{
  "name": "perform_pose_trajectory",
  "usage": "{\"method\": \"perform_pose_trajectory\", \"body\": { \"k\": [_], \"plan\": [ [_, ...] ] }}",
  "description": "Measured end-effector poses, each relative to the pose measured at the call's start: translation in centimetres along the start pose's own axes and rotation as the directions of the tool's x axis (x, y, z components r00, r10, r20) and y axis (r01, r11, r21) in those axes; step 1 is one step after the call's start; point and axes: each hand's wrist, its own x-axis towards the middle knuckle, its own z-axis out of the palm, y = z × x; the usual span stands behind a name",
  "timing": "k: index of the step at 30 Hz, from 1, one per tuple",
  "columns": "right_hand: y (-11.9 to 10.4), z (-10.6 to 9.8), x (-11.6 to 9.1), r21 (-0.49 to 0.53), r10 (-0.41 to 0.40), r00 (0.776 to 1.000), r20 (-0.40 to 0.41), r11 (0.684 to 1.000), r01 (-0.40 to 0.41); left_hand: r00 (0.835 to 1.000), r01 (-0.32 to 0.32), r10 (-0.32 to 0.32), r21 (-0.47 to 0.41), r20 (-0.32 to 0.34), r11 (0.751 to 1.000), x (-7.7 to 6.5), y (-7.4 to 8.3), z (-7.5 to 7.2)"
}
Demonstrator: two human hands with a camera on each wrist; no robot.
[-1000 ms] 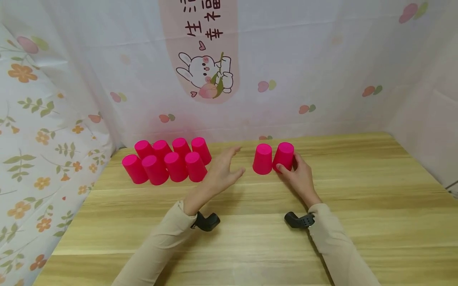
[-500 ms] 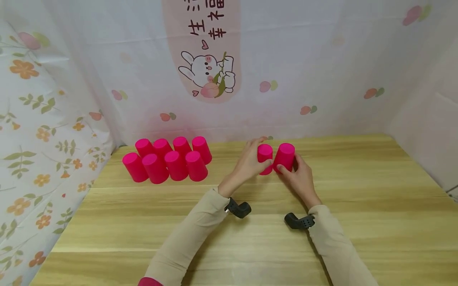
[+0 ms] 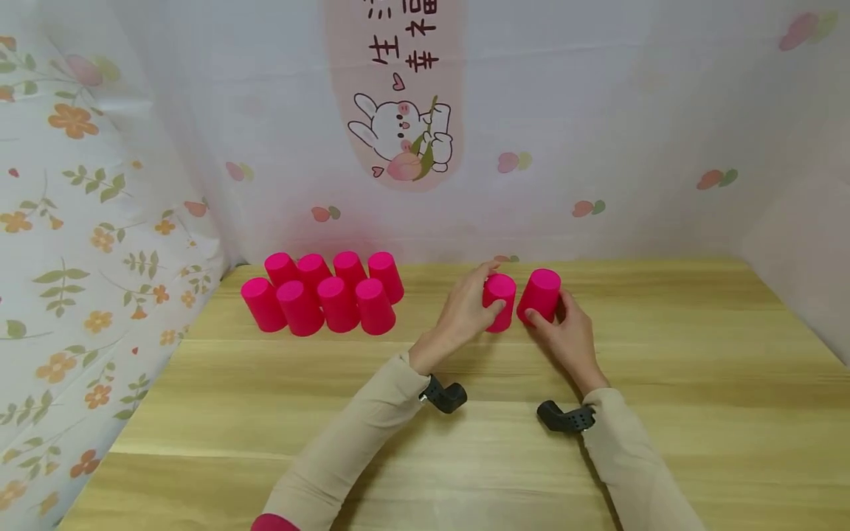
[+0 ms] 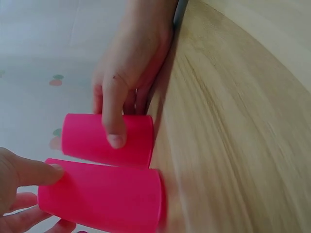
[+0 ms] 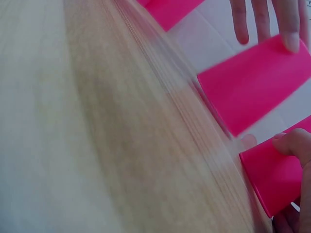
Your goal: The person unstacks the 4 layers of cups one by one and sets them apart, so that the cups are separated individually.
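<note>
Two upside-down pink cups stand side by side on the table, right of centre in the head view. My left hand (image 3: 467,308) holds the left pink cup (image 4: 104,196) from its left side, thumb on the near face by the upper end and fingers behind. With its thumb in front, my right hand (image 3: 567,335) grips the right pink cup (image 3: 541,291). That cup leans slightly in the head view, and its far side is hidden. A narrow gap separates the two cups.
Several more upside-down pink cups (image 3: 300,308) stand in two rows at the left rear of the wooden table (image 3: 478,464). A printed white cloth (image 3: 564,110) hangs behind the table, and a flowered cloth (image 3: 99,295) hangs on the left.
My left hand has moved right from beside the rows and taken hold of the left cup of the pair. My right hand keeps its grip. The head view has shifted slightly.
</note>
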Motion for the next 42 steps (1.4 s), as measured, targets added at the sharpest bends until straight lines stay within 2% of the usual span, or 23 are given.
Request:
{"method": "perform_pose_trajectory", "body": {
  "k": [4, 8, 14, 17, 23, 31, 36, 39, 42],
  "plan": [
    [0.3, -0.3, -0.2, 0.01, 0.011, 1.0, -0.014, 1.0, -0.011, 0.998, 0.016, -0.018, 0.039, 0.058, 0.999, -0.6, 0.3, -1.3],
    [0.4, -0.3, -0.1, 0.009, 0.0, 1.0, -0.024, 1.0, 0.0, 0.995, 0.044, -0.051, 0.079, 0.084, 0.996, -1.8, 0.0, -3.2],
    [0.2, 0.2, -0.1, 0.021, -0.016, 1.0, 0.008, 1.0, 0.016, 0.999, 0.049, -0.052, 0.169, 0.013, 0.984, -4.6, -1.2, -6.0],
    [0.1, 0.4, -0.3, 0.021, -0.005, 1.0, 0.017, 1.0, 0.004, 0.999, 0.05, -0.045, 0.213, -0.029, 0.976, -5.6, -1.8, -7.0],
    [0.1, 0.1, 0.0, 0.016, -0.015, 1.0, -0.001, 1.0, 0.015, 0.994, 0.043, -0.011, 0.306, -0.107, 0.951, -6.0, -2.3, -7.5],
    [0.2, 0.1, 0.1, 0.028, -0.008, 1.0, 0.007, 1.0, 0.007, 0.989, 0.103, -0.058, 0.35, -0.138, 0.931, -6.2, -3.2, -7.5],
    [0.2, 0.1, 0.1, 0.031, -0.013, 1.0, 0.007, 0.999, 0.013, 0.986, 0.071, -0.013, 0.356, -0.164, 0.932, -6.0, -3.4, -7.5],
    [0.3, 0.1, 0.2, 0.031, -0.015, 1.0, -0.004, 0.999, 0.015, 0.986, 0.055, 0.005, 0.361, -0.164, 0.931, -6.0, -2.9, -7.5],
    [0.3, 0.1, 0.1, 0.033, -0.011, 1.0, -0.001, 0.999, 0.011, 0.987, 0.03, 0.029, 0.356, -0.157, 0.934, -6.5, -2.0, -7.8]
  ]
}}
